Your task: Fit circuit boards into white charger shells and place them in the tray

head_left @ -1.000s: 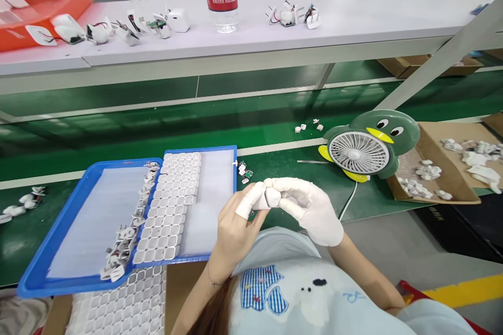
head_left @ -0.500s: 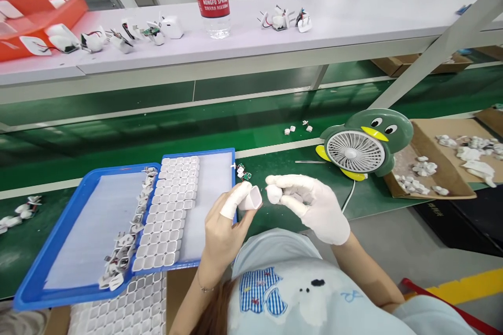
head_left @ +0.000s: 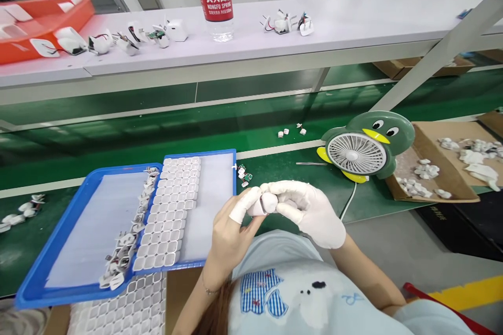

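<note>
My left hand (head_left: 231, 225), with white covers on some fingers, grips a white plastic housing (head_left: 256, 208). My right hand (head_left: 314, 212) wears a white glove and pinches a small white rounded part (head_left: 269, 202). That part sits against the housing's open end, and the two pieces touch in front of my body. How far one is inside the other cannot be made out. To the left, a blue tray (head_left: 234, 178) bears rows of white open housings (head_left: 173, 199).
Another blue tray (head_left: 51, 230) bears plug assemblies. Small circuit pieces (head_left: 244, 174) lie behind my hands. A green penguin-shaped fan (head_left: 361, 146) stands right, beside a cardboard box (head_left: 444, 188) of white parts. A bottle (head_left: 218, 5) and an orange bin (head_left: 74, 15) are on the shelf.
My hands have come together. The white part in my right hand has moved left to the housing's opening, and my left hand has shifted slightly right.
</note>
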Motion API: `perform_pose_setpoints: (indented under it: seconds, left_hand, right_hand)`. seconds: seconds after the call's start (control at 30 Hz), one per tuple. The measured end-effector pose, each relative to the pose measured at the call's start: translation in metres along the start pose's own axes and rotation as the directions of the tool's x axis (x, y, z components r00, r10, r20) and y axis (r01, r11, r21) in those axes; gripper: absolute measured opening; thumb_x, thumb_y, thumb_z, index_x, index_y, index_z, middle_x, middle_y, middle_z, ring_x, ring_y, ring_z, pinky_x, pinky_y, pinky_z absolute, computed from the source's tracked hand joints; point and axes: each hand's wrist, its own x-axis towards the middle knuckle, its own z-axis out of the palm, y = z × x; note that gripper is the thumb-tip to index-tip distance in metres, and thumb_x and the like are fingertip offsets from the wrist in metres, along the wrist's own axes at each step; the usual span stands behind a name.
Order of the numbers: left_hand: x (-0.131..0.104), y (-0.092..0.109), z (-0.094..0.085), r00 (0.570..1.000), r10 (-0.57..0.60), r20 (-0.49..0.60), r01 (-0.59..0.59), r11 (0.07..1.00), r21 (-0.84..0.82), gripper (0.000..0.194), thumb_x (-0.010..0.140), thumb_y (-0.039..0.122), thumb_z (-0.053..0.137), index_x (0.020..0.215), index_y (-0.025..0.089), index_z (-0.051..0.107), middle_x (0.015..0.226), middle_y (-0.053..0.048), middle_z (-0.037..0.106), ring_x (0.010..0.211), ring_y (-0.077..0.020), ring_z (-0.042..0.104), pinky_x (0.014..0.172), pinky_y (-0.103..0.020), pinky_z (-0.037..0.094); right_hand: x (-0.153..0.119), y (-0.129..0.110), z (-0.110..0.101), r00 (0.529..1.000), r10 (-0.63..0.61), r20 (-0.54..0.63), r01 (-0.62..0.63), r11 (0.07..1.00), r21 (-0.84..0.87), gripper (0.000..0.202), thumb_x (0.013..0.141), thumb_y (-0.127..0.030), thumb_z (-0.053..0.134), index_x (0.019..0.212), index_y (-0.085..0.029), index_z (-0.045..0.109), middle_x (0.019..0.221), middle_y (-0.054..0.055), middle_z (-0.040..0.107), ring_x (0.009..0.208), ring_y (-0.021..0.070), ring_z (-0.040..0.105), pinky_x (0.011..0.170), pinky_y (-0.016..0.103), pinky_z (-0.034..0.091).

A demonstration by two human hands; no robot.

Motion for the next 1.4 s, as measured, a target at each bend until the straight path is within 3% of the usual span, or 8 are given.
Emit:
perform_pose_setpoints:
  seconds: [0.23, 0.53, 0.67, 0.83, 0.93, 1.07, 1.2, 1.4]
  left_hand:
    - [0.000, -0.001, 0.001, 1.000, 0.017, 0.014, -0.017, 1.000, -0.003, 0.053, 0.080, 0.011, 0.070, 0.129, 0.021, 0.053, 0.109, -0.009, 0.071, 0.089, -0.0190, 0.069, 0.075, -0.032, 0.059]
    - [-0.005, 0.004, 0.003, 0.993, -0.063, 0.099, 0.067, 0.997, -0.034, 0.034, 0.084, 0.007, 0.062, 0.113, 0.024, 0.061, 0.099, -0.005, 0.072, 0.074, -0.0148, 0.064, 0.066, -0.027, 0.053]
    - [-0.008, 0.003, 0.006, 0.991, -0.118, 0.057, 0.126, 0.976, -0.179, 0.035, 0.080, 0.008, 0.067, 0.112, 0.022, 0.063, 0.099, -0.006, 0.072, 0.079, -0.0162, 0.066, 0.069, -0.028, 0.055]
    - [-0.019, -0.002, 0.023, 0.911, -0.396, -0.118, 0.259, 0.769, -0.584, 0.034, 0.073, 0.019, 0.077, 0.106, 0.020, 0.068, 0.097, -0.008, 0.074, 0.087, -0.0218, 0.071, 0.074, -0.033, 0.060]
    - [-0.021, -0.002, 0.035, 0.800, -0.594, -0.087, 0.369, 0.601, -0.709, 0.035, 0.069, 0.025, 0.080, 0.102, 0.019, 0.070, 0.094, -0.008, 0.075, 0.088, -0.0226, 0.072, 0.077, -0.032, 0.060]
    - [-0.017, 0.000, 0.043, 0.754, -0.654, -0.065, 0.393, 0.527, -0.754, 0.034, 0.068, 0.030, 0.080, 0.098, 0.019, 0.069, 0.092, -0.007, 0.074, 0.094, -0.0210, 0.071, 0.082, -0.029, 0.059]
    - [-0.010, 0.000, 0.037, 0.783, -0.622, -0.008, 0.434, 0.555, -0.710, 0.032, 0.064, 0.028, 0.082, 0.091, 0.018, 0.066, 0.089, -0.006, 0.073, 0.085, -0.0192, 0.071, 0.075, -0.027, 0.059]
    - [0.003, 0.001, 0.030, 0.910, -0.414, 0.031, 0.330, 0.678, -0.657, 0.027, 0.065, 0.017, 0.077, 0.086, 0.018, 0.059, 0.083, -0.003, 0.067, 0.076, -0.0159, 0.067, 0.067, -0.027, 0.056]
  right_hand:
    - [-0.002, -0.007, -0.001, 0.999, -0.007, -0.032, -0.001, 0.971, -0.238, 0.032, 0.079, -0.015, 0.065, 0.108, -0.026, 0.068, 0.106, 0.004, 0.072, 0.082, 0.0161, 0.067, 0.069, 0.029, 0.058]
    - [0.005, -0.015, -0.005, 0.993, 0.079, 0.090, -0.057, 0.973, -0.223, 0.035, 0.079, -0.012, 0.062, 0.112, -0.025, 0.063, 0.104, 0.004, 0.071, 0.073, 0.0139, 0.066, 0.066, 0.029, 0.056]
    - [0.004, -0.017, -0.013, 0.984, -0.165, 0.072, 0.179, 0.942, -0.284, 0.059, 0.076, -0.015, 0.066, 0.131, -0.028, 0.049, 0.134, 0.008, 0.055, 0.104, 0.0209, 0.061, 0.082, 0.037, 0.056]
    - [0.006, -0.003, -0.018, 0.862, -0.502, -0.072, 0.445, 0.816, -0.369, 0.037, 0.088, -0.016, 0.052, 0.124, -0.028, 0.053, 0.133, 0.008, 0.056, 0.125, 0.0250, 0.052, 0.101, 0.049, 0.047]
    - [0.012, 0.011, -0.002, 0.728, -0.680, 0.085, 0.611, 0.588, -0.529, 0.053, 0.082, -0.015, 0.063, 0.131, -0.026, 0.046, 0.129, 0.010, 0.059, 0.123, 0.0261, 0.055, 0.101, 0.050, 0.049]
    - [0.020, 0.022, 0.017, 0.595, -0.786, 0.169, 0.711, 0.415, -0.568, 0.049, 0.085, -0.012, 0.060, 0.130, -0.025, 0.045, 0.116, 0.010, 0.066, 0.112, 0.0220, 0.063, 0.093, 0.042, 0.056]
    - [0.021, 0.017, 0.015, 0.612, -0.772, 0.169, 0.683, 0.408, -0.606, 0.040, 0.091, -0.020, 0.055, 0.130, -0.024, 0.045, 0.110, 0.011, 0.070, 0.107, 0.0218, 0.066, 0.088, 0.042, 0.058]
    - [0.019, 0.002, 0.005, 0.601, -0.769, 0.220, 0.726, 0.409, -0.552, 0.036, 0.092, -0.021, 0.055, 0.126, -0.028, 0.049, 0.097, 0.005, 0.073, 0.094, 0.0176, 0.069, 0.084, 0.036, 0.058]
